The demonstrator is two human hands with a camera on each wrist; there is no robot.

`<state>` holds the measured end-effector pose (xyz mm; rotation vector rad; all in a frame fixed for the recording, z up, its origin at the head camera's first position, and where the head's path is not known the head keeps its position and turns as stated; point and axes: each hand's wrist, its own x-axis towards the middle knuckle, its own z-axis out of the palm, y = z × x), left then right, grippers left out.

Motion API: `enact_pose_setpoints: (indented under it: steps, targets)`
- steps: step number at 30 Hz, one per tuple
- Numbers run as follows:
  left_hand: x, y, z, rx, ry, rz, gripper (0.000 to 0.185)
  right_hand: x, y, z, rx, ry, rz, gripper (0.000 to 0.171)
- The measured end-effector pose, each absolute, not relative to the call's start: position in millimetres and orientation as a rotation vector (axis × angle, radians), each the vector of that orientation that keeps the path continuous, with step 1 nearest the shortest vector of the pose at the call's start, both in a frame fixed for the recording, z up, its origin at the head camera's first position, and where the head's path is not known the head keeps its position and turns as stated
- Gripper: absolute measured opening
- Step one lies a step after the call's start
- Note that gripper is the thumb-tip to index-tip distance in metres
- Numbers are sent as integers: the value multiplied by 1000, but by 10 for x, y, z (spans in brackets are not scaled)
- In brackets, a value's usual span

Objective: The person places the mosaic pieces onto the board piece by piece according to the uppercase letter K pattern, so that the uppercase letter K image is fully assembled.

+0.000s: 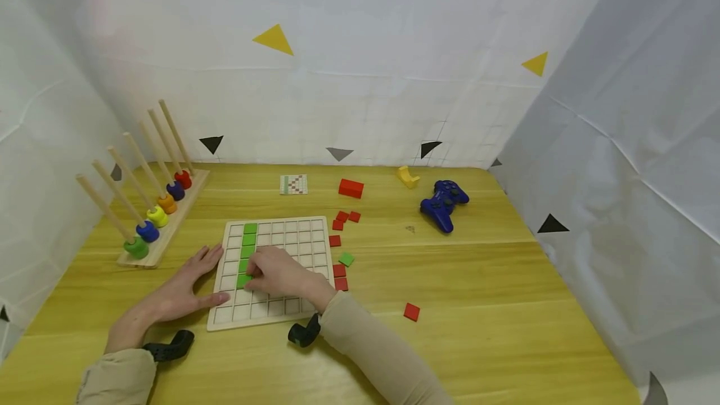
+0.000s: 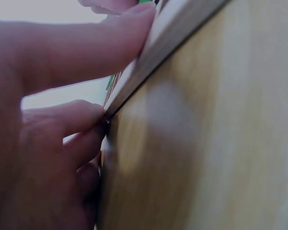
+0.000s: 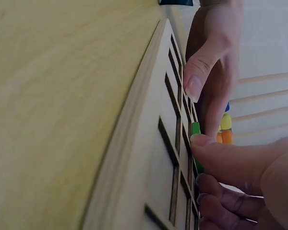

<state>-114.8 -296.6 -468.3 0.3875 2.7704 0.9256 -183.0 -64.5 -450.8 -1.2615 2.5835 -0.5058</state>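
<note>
A wooden grid board point(image 1: 270, 314) lies on the table, with a column of several green square tiles point(image 1: 248, 240) in its second column from the left. My right hand point(image 1: 278, 272) is over the board, its thumb and fingers pinching a green tile point(image 3: 196, 128) at the lower end of that column. The fingertips' far side is partly hidden. My left hand point(image 1: 179, 292) lies along the board's left edge, thumb on the near left squares and fingertips at the upper left edge. In the left wrist view, the left thumb point(image 2: 86, 52) touches the board's rim point(image 2: 149, 57).
Several red tiles point(image 1: 340, 270) and a green tile point(image 1: 346, 259) lie right of the board, one red tile point(image 1: 412, 312) farther off. Behind are a pattern card point(image 1: 294, 184), red block point(image 1: 351, 189), yellow piece point(image 1: 407, 177) and blue game controller point(image 1: 444, 205). A peg stand point(image 1: 169, 230) stands left.
</note>
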Motion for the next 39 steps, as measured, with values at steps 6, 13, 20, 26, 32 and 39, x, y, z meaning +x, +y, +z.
enact_pose_setpoints:
  steps: [6,13,20,26,32,39]
  targets:
    - [-1142,-2955,-4667,376,2764,930,102,-1836,-638,-4504,-1352,2579,-500,14]
    - [-1136,-2937,-4666,376,2773,902,102,-1819,-627,-4486,-1360,2578,-475,15]
    - [-1140,-2939,-4661,376,2774,912,103,-1822,-629,-4476,-1344,2583,-490,14]
    - [-1141,-2944,-4666,375,2775,903,103,-1830,-633,-4503,-1296,2578,-523,15]
    - [-1141,-2948,-4672,374,2778,901,103,-1841,-633,-4516,-1291,2574,-533,14]
    - [-1143,-2950,-4676,371,2769,912,103,-1842,-635,-4525,-1285,2572,-549,14]
